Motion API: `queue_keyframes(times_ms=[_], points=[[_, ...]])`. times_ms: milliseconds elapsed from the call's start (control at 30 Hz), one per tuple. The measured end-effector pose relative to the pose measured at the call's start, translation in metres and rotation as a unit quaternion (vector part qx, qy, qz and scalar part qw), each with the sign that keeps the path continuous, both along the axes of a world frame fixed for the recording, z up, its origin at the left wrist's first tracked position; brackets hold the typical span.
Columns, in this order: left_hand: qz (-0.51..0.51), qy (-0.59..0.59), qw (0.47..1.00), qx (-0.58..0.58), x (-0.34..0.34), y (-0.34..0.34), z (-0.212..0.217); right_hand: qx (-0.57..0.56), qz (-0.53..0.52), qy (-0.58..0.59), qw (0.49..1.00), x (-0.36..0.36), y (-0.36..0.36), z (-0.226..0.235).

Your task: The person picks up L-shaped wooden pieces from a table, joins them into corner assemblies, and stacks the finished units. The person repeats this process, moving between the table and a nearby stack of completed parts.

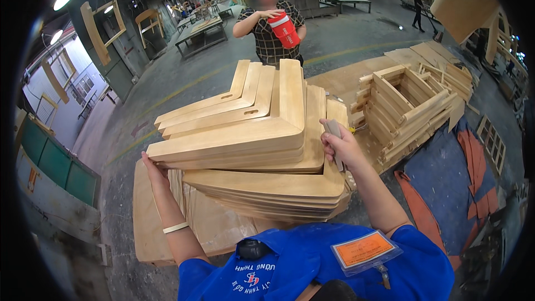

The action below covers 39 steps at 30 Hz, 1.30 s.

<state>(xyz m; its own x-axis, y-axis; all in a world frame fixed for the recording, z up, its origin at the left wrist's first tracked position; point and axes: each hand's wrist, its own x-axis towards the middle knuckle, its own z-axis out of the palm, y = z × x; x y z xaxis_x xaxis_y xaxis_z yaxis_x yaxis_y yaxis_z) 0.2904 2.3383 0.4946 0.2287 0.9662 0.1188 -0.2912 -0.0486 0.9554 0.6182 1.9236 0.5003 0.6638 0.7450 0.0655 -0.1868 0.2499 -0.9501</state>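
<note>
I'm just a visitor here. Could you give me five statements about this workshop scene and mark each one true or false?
1. The left hand touches the left end of a pale, L-shaped wooden piece. True.
2. The right hand is empty. False: the right hand holds a flat, grey block.
3. A person in a dark checked shirt stands across the stack, holding a red container with a white band. True.
4. A blue sheet with orange-red edging lies left of the wooden stack. False: the blue sheet lies to its right.
5. A pale wristband is on the left wrist. True.
</note>
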Motion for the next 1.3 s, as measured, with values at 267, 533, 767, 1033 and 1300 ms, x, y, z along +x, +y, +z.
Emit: queue_keyframes(times_ms=[267, 533, 767, 1033, 1300], points=[[0.028, 0.012, 0.999, -0.017, 0.0, 0.003, 0.0, 0.003, 0.003, -0.001, 1.0, 0.0, -0.001, 0.0], [0.194, 0.07, 0.968, 0.144, -0.001, 0.003, 0.009, 0.008, 0.004, -0.001, 1.0, 0.0, 0.0, -0.002], [-0.008, 0.338, 0.697, 0.632, 0.038, -0.116, 0.076, -0.006, -0.004, -0.014, 1.0, -0.001, 0.003, -0.001], [-0.215, 0.359, 0.662, 0.621, 0.082, -0.153, 0.112, 0.031, -0.022, -0.012, 0.999, -0.002, -0.019, 0.023], [-0.301, 0.365, 0.686, 0.553, 0.093, -0.135, 0.113, 0.017, -0.009, -0.034, 0.999, -0.013, -0.017, 0.009]])
